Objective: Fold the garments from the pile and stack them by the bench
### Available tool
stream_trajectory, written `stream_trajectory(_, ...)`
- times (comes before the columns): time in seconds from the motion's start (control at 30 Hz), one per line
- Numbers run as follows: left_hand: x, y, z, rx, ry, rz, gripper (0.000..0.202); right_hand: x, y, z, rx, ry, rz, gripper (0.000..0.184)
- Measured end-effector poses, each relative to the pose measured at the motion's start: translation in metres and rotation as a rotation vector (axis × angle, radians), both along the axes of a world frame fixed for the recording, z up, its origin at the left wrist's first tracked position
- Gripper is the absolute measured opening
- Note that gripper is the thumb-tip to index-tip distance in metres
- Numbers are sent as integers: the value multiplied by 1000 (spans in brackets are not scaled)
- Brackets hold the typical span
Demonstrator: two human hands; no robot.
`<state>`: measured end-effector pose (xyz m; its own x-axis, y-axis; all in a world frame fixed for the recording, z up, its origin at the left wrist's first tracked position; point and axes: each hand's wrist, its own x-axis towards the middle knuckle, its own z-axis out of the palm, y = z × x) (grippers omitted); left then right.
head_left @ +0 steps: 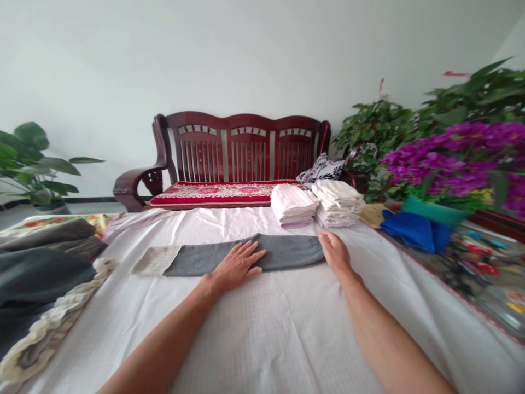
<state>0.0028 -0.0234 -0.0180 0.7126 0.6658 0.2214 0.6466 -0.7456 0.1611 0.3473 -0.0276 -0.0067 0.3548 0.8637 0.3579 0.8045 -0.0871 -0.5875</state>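
Observation:
A long, narrow grey garment (291,251), which looks like trousers folded lengthwise, lies flat across the white cloth (254,328). Its left end has a cream textured band (156,260). Across its middle rests my left hand (240,266), palm down with the fingers stretched out. At the right end, my right hand (336,254) grips the garment's edge, its fingers closed and partly hidden. Just beyond that end stand two stacks of folded cloth, one pink-striped (293,205) and one cream-white (338,202).
At left lies a pile of grey garments (45,273) with a gathered cream waistband (53,323). A dark red wooden bench (246,148) stands behind. To the right are purple flowers (455,153), a blue cloth item (414,229) and assorted small things (484,257).

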Motion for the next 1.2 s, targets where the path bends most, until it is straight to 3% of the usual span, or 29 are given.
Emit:
stream_trajectory(0.17, 5, -15, 1, -3, 0, -23, 52, 2, -12, 17, -192, -111, -148, 52)
stream_trajectory(0.33, 15, -16, -1, 3, -106, -24, 42, -10, -18, 26, -377, -279, -135, 57)
stream_trajectory(0.63, 24, -16, 2, -101, -266, -49, 24, -21, -17, 26, -345, -351, -87, 51)
stream_trajectory(1.0, 23, -18, 7, -157, -352, -76, 13, -13, -11, 29, -370, -73, -159, 45)
stream_trajectory(1.2, 22, -22, 13, -139, -316, -94, 12, -12, -13, 22, -426, -233, -115, 51)
